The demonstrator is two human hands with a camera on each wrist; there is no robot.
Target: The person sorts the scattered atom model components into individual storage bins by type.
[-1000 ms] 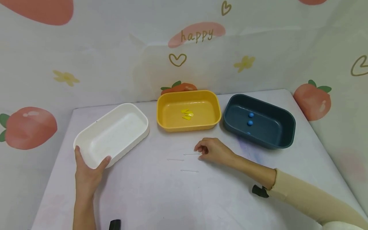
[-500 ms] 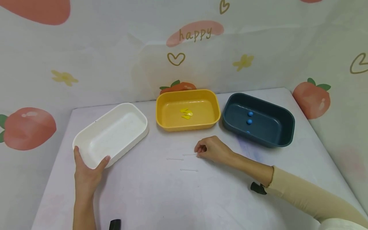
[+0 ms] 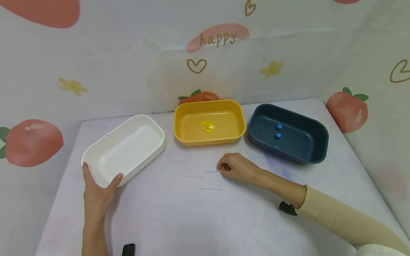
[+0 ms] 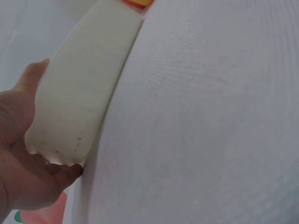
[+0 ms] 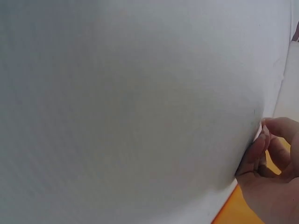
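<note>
My left hand (image 3: 97, 195) grips the near left corner of the white tray (image 3: 128, 145). Thumb and fingers are spread around that corner; in the left wrist view, fingertips reach down to the tray's lower edge. At mid-table, my right hand (image 3: 238, 167) pinches the right end of a thin pale stick (image 3: 211, 172) between thumb and fingers. Two similar sticks lie on the cloth: one (image 3: 195, 177) just left of the hand, another (image 3: 210, 189) nearer the front. Their exact kind is too small to tell. The right wrist view shows curled fingers by the cloth.
Behind the sticks stands a yellow tray (image 3: 209, 139) holding several small yellow pieces (image 3: 208, 127). A dark blue tray (image 3: 307, 142) with small blue round pieces (image 3: 278, 136) is right of it. Black objects lie below the right wrist (image 3: 287, 208) and at the front edge (image 3: 129, 250).
My right fingers have closed on the end of the stick, which has shifted very slightly. My left hand and the trays stay where they were.
</note>
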